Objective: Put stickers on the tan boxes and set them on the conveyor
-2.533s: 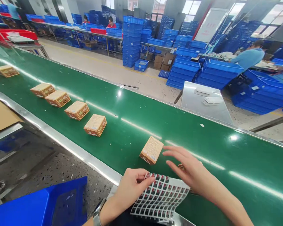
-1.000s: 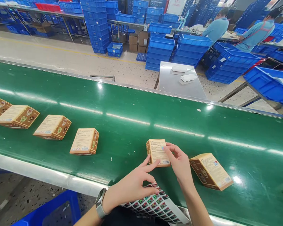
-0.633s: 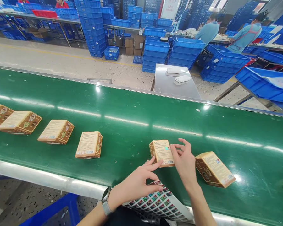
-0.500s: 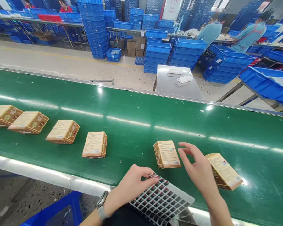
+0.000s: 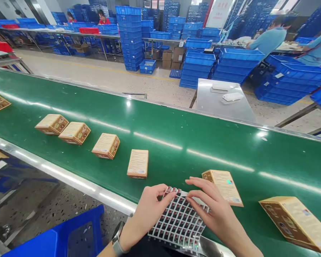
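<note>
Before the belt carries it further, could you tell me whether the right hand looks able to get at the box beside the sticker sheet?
Probably yes: the right hand rests on the sticker sheet, the box lies just beyond its fingers, nothing between.

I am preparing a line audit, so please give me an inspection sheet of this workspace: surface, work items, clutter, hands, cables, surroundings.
Surface: green conveyor belt, glossy, with light glare.
Work items: sticker sheet at the near edge; small brown boxes in a row, the nearest box lying flat with a green sticker on top.
Clutter: nothing seen on the belt.
Hands: left hand holds the sheet's edge; right hand rests fingertips on the sheet.
Cables: nothing seen.
Surroundings: steel side table, stacked blue crates, other people at far benches.
</note>
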Motion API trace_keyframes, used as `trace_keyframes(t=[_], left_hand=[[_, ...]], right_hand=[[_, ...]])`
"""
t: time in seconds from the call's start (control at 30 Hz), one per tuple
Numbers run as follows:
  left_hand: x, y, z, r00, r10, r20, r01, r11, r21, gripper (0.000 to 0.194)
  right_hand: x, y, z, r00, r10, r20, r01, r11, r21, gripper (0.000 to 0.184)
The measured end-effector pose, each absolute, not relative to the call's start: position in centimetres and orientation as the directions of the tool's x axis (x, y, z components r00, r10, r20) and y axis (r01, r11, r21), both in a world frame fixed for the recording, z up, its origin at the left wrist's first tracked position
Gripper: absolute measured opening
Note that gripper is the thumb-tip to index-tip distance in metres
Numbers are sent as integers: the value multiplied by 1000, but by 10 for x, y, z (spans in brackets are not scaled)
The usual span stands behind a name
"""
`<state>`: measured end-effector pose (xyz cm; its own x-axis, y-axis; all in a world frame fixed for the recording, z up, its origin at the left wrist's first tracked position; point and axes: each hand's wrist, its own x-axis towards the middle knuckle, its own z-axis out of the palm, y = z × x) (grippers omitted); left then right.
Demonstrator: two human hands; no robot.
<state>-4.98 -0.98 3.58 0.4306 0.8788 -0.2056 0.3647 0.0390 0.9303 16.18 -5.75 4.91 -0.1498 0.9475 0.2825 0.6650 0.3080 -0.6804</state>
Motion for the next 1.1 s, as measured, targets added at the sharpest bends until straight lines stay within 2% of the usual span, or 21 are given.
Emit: trace_keyframes(t=[0.07,0.17,0.27,0.37,0.77,1.1], left_hand=[[-64,-8,34,368,918,-146,400,-14,917,27],[-95,-2,28,331,944,11,449,-168,878,19],[-123,2,20,347,937,27,512,-214,832,19],[-134,0,11,415,907,-67,514,-174,840,16],[-88,-12,13,519,832,-196,519,-125,846,9],[-75,-22,6,572,803,-165,500,-182,847,8]], right_hand=[[160,-52,50,-82,981,176,567,191,-801,14],[153,-28,44,20,998,-55,270,-58,-961,21],[137,6,30,-4,985,-171,-30,-171,-985,31],[118,35,17,-71,975,-211,-189,-220,-957,36],[102,41,-2,150,967,-208,-44,-203,-978,33],[106,24,-5,281,954,-105,180,-160,-971,38]])
